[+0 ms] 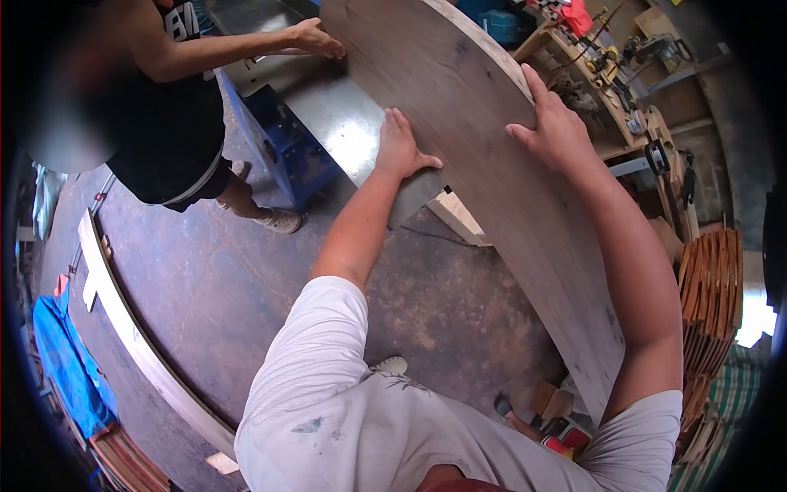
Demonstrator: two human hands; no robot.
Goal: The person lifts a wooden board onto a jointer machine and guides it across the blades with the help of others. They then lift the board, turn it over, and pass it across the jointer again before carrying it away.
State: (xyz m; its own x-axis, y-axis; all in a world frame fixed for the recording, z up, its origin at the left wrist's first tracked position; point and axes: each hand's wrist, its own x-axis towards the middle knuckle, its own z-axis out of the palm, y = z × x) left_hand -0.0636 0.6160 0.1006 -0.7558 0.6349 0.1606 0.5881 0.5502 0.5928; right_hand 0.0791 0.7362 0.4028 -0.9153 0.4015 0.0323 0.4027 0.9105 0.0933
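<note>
A long, grey-brown wooden board [492, 156] runs from the top of the view down to the lower right, over a metal-topped machine table. My left hand [400, 148] is at its left edge, thumb out on the board's face and fingers along the side. My right hand [556, 123] grips the opposite edge, with its thumb on the face and its fingers over the rim. Another person's hand [318, 38] touches the left edge farther up.
The shiny metal table [328, 111] has a blue base [307, 164]. A co-worker in dark clothes [164, 123] stands on the left. A pale curved plank [135, 316] lies at the left. Tools crowd a wooden shelf [611, 74]; stacked wood strips [709, 287] stand at the right.
</note>
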